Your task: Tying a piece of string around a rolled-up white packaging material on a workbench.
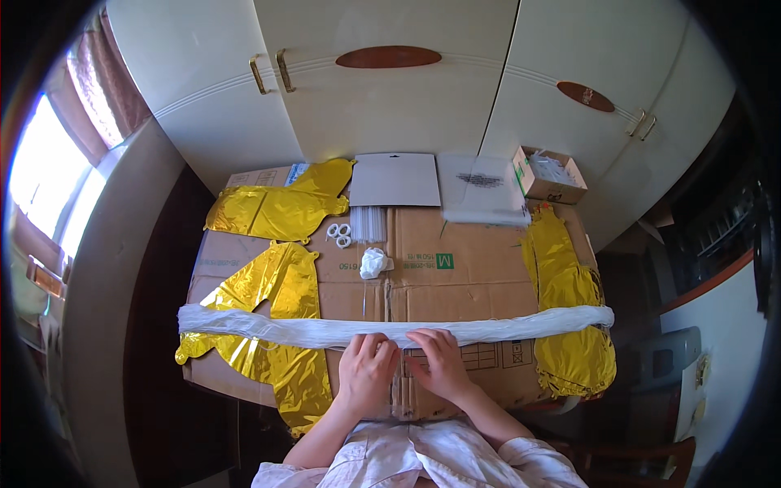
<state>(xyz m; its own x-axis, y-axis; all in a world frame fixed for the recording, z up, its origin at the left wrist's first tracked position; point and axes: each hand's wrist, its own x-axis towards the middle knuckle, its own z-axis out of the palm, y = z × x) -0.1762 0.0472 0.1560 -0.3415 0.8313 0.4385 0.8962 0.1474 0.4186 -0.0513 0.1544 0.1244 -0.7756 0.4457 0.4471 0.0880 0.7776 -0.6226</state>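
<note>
A long bundle of white string (pixel 512 328) stretches from left to right across the near part of a cardboard-topped table (pixel 455 289). My left hand (pixel 368 376) is at the middle of the bundle, its fingers curled together on the near edge. Close beside it, my right hand (pixel 442 366) bends its fingers over the bundle, with the thumb on the near side. Single strands between the fingertips are too fine to make out. Under the bundle's left end lies a flat gold foil balloon (pixel 293 285); its right end crosses more folded gold foil (pixel 569 362).
Farther back lie another gold foil piece (pixel 277 211), white rings (pixel 339 235), clear tubes (pixel 368 225), a crumpled white wad (pixel 375 263), a thin metal rod (pixel 364 301), a grey-white board (pixel 394 180), a clear bag (pixel 484 191) and an open box (pixel 549 173). Cabinets (pixel 390 106) stand behind.
</note>
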